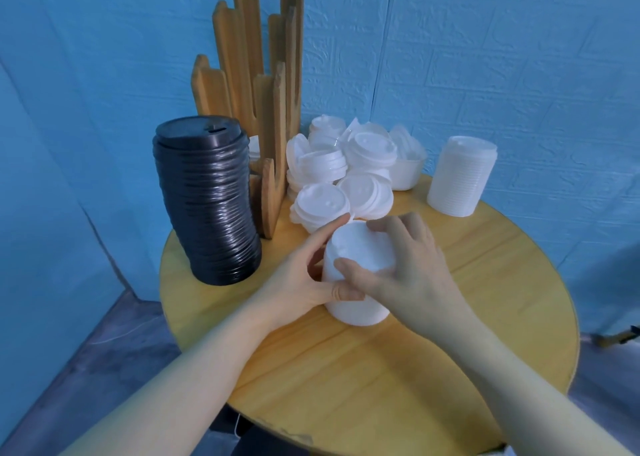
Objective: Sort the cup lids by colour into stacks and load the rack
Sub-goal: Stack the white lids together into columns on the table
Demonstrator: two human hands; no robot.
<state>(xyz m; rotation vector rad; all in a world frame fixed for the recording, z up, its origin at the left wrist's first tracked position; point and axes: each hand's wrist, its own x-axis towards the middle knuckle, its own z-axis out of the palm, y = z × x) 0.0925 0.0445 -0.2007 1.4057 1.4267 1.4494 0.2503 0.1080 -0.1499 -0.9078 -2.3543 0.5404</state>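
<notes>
My left hand (304,279) and right hand (408,265) both curl round a white stack (356,282) at mid-frame, standing on the round wooden table (381,369). Loose white lids (346,171) pile above it beside the rack (256,84), with a black stack (207,202) at left and another white stack (462,175) at right. Blue textured wall (485,39) behind, grey floor (104,344) lower left

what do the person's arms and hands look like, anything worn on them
Both arms are bare from the bottom edge of the picture up to the hands: no sleeves in view. The left hand and the right hand wear no gloves, and no rings, watch, bracelet or markings show on the fingers or wrists. Fingernails look short and unpainted.
</notes>
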